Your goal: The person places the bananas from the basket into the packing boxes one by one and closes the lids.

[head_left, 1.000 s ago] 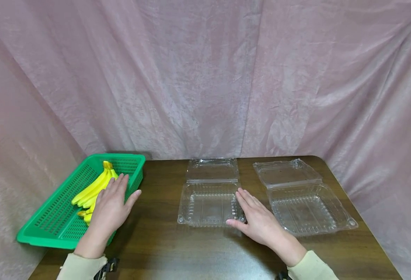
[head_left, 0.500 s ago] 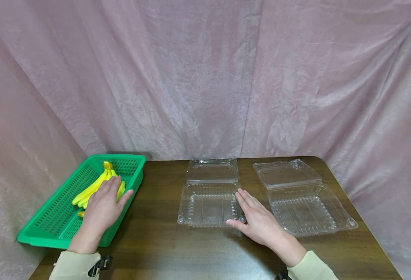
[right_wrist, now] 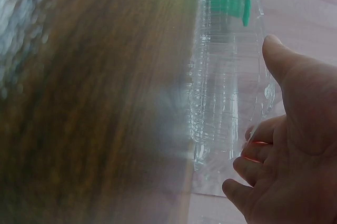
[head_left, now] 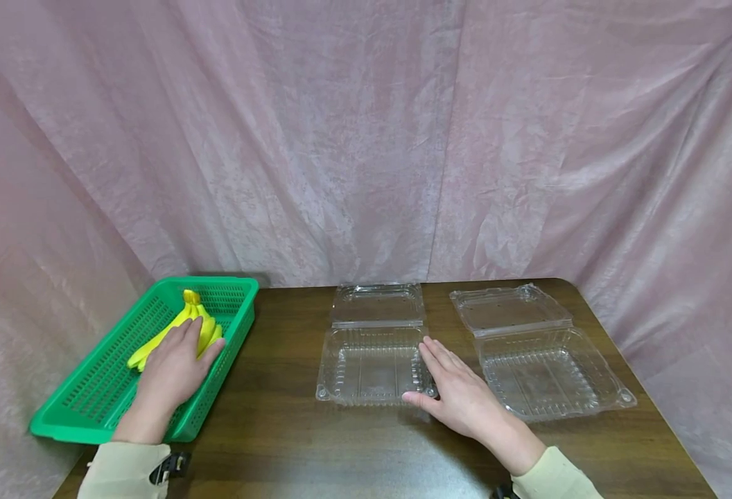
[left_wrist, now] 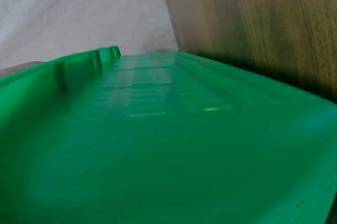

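At the left, yellow bananas (head_left: 206,334) lie in a green plastic basket (head_left: 229,364). Over them is my left hand (head_left: 169,371), fingers extended and thumb spread toward the basket's right wall; its fingertips hide part of the fruit, and whether they touch it is unclear. The basket's wall (left_wrist: 174,171) fills most of the left wrist view, where the hand cannot be seen. My right hand (head_left: 459,395) rests against the right edge of a clear hinged plastic container (head_left: 369,371), lid laid back. In the right wrist view this hand (right_wrist: 310,134) has its thumb and fingers apart beside the container's rim.
A second clear container (head_left: 541,378), lid also folded back, stands to the right of the first. Both are on a brown wooden table (head_left: 316,457). Pink curtains (head_left: 366,138) hang behind and along the sides.
My left hand has moved left and lower into the basket, covering the near bananas and showing more of those on the right. The right hand and both containers have stayed put.
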The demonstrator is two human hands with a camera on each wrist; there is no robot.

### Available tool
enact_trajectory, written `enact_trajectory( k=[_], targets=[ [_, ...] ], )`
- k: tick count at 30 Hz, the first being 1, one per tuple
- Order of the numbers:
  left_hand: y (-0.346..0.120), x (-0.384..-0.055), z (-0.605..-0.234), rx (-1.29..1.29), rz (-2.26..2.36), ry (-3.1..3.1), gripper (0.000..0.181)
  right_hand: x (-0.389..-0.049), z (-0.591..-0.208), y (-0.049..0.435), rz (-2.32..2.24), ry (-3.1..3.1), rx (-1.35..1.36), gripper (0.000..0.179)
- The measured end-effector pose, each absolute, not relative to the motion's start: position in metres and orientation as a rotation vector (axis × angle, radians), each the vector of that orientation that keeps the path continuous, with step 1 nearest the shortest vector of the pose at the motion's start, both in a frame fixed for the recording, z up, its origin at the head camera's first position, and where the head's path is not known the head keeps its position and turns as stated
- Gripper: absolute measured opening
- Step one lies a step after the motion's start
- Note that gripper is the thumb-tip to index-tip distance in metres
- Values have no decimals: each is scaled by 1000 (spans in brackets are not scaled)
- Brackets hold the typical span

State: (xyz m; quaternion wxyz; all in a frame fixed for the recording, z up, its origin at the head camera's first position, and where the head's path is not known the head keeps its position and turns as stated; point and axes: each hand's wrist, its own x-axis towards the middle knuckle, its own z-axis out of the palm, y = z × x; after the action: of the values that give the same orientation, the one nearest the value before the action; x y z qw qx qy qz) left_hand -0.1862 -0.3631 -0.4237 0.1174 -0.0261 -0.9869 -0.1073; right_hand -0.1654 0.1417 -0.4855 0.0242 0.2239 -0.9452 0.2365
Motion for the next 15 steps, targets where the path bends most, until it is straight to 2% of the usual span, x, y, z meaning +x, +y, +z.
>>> enact_trajectory(
  k=[15],
  targets=[
    [-378,-188,-420,-50,-277,-2958,78,-165,-485,141,738,-2918,693,101]
  ],
)
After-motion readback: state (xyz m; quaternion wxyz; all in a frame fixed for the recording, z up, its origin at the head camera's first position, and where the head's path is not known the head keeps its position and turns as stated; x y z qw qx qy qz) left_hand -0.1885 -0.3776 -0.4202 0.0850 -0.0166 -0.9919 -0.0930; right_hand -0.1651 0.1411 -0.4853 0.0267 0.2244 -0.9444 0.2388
